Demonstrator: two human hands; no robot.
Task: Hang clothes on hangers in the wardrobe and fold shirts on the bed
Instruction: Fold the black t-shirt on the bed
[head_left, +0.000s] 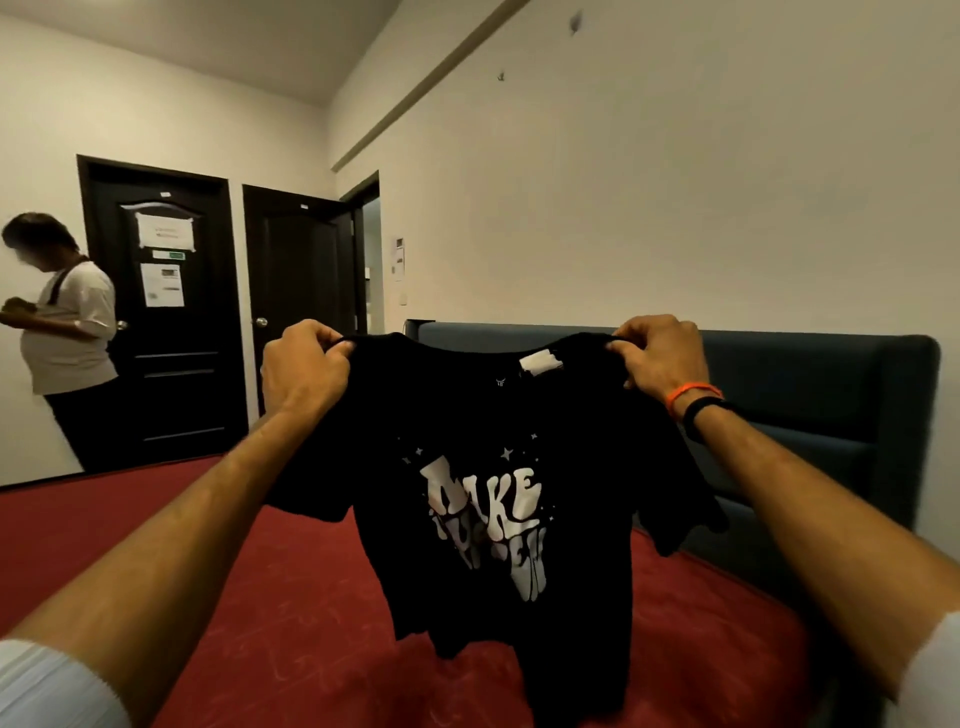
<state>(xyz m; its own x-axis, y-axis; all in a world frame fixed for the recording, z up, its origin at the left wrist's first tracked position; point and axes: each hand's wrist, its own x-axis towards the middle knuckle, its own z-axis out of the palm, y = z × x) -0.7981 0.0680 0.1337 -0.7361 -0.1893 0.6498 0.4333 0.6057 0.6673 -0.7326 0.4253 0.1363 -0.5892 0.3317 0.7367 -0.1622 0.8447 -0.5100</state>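
Forearms reach out, the left hand (304, 364) and right hand (662, 358) each pinching a shoulder of the black printed T-shirt (488, 499), probably to straighten it for folding. It hangs above the red bed (249, 597); the dark headboard (810, 395) stands beyond.

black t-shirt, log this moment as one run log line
phase: shirt held up | left hand: grips left shoulder | right hand: grips right shoulder | black t-shirt: hanging over red bed, print facing camera
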